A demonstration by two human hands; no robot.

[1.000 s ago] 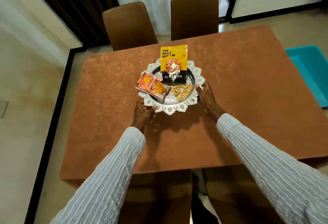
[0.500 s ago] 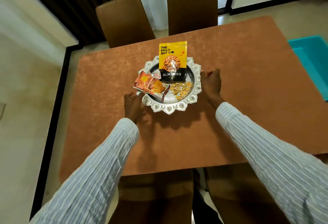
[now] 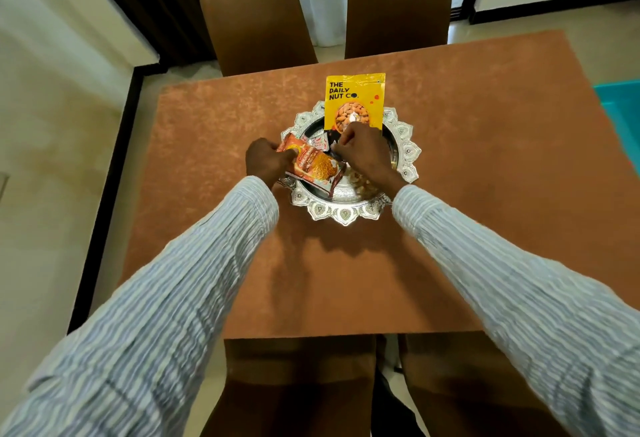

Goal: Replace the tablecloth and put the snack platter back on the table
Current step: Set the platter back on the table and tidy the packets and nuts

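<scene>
Sitting near the middle of the brown tablecloth, the silver platter with its scalloped rim is carrying the snacks. The left hand is reaching in at the platter's nine o'clock side, its fingers curling round the left end of an orange snack packet and gripping it, while the packet is lying tilted across the left part of the platter. The right hand is hovering over the platter's centre with its fingers bent and bunched together near a small red-and-white sachet; whether it is pinching anything cannot be told, since the fingertips are hiding their own hold. A yellow almond bag is standing upright at the platter's twelve o'clock, just behind the right hand. Loose nuts are lying at about five o'clock, partly under the right wrist. Two brown chairs are standing beyond the table's far edge, and a teal bin is showing at three o'clock, beside the table.
</scene>
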